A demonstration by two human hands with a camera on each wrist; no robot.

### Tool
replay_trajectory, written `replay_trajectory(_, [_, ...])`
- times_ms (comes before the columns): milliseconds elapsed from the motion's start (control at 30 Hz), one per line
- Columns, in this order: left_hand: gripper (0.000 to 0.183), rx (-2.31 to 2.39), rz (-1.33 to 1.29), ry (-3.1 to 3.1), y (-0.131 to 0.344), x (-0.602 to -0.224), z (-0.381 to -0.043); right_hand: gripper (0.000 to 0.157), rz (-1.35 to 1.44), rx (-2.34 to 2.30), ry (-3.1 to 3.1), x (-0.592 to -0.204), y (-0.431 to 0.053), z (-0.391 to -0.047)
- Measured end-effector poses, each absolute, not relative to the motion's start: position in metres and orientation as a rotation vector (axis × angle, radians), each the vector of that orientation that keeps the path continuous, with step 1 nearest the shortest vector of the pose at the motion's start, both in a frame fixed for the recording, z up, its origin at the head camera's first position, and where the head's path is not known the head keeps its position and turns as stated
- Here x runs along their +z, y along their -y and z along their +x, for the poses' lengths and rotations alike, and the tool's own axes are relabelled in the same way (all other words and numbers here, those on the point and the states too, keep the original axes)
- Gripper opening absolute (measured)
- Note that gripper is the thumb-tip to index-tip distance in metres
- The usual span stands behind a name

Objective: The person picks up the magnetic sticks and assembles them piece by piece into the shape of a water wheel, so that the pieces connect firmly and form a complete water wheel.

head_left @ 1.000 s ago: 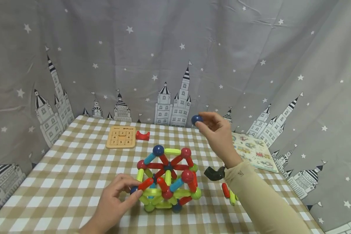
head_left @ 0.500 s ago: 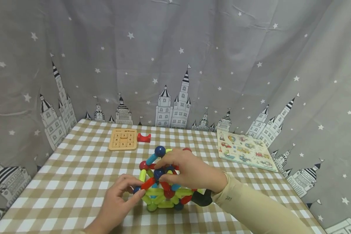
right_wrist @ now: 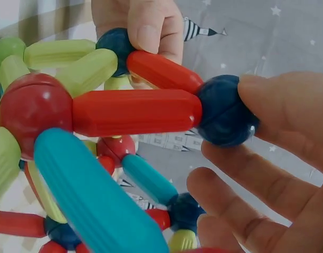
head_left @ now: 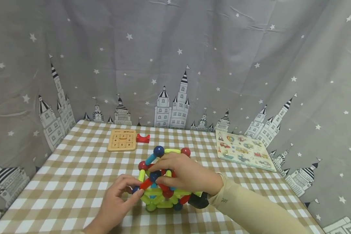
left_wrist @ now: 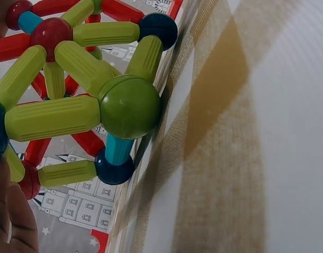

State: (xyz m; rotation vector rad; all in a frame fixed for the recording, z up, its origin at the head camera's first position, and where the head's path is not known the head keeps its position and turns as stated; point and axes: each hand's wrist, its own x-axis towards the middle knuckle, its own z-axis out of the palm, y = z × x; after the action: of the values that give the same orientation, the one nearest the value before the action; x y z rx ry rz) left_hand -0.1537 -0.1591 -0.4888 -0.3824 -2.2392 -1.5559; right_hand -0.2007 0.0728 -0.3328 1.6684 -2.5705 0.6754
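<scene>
A frame of magnetic sticks and balls (head_left: 165,205) in red, green and blue stands on the checked cloth. My left hand (head_left: 115,200) pinches a dark blue ball (right_wrist: 115,50) at its left corner. Above that, my right hand (head_left: 188,172) holds another dark blue ball (right_wrist: 225,110) between thumb and fingers. In the right wrist view, two red sticks (right_wrist: 138,113) meet at this ball: one from the left hand's ball, one from a red ball (right_wrist: 35,112). A green ball (left_wrist: 130,105) sits low, close to the cloth. My right hand covers part of the frame's upper middle.
A wooden number puzzle (head_left: 122,147) lies at the back left, beside a red notched block (head_left: 142,138). A picture board (head_left: 244,151) is at the back right. Partly behind my right sleeve sits a black curved piece (head_left: 199,200). A grey castle-print curtain (head_left: 175,42) hangs behind the table.
My right hand has brought the blue ball from up at the right down to the frame, onto the ends of the red sticks. My left hand keeps its hold on the corner ball.
</scene>
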Motion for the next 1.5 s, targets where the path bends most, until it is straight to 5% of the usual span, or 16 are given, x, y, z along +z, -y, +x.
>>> replay_trajectory(200, [0.014,-1.581,-0.349,2.262,0.158,-0.485,-0.153,0.023,1.413,0.847,2.41,-0.321,-0.113,-0.199])
replay_trajectory(367, [0.014,-1.557,-0.359,2.276,0.159,-0.482,-0.154,0.012,0.927,0.936,2.387,-0.323,-0.183,-0.208])
replay_trajectory(733, [0.016,-1.527,-0.348,2.267,0.163,-0.484,-0.154,0.005,0.352,0.773,3.09,-0.412,-0.286,-0.223])
replay_trajectory(967, [0.016,-1.541,-0.328,2.262,0.162,-0.485,-0.153,0.013,0.055,1.035,3.127,-0.446,-0.303,-0.217])
replay_trajectory(1200, [0.015,-1.548,-0.336,2.262,0.16,-0.485,-0.154,0.025,0.025,0.773,3.115,-0.463,-0.3,-0.213])
replay_trajectory(1500, [0.014,-1.578,-0.333,2.273,0.155,-0.487,-0.154,0.021,0.012,0.745,3.089,-0.46,-0.303,-0.214])
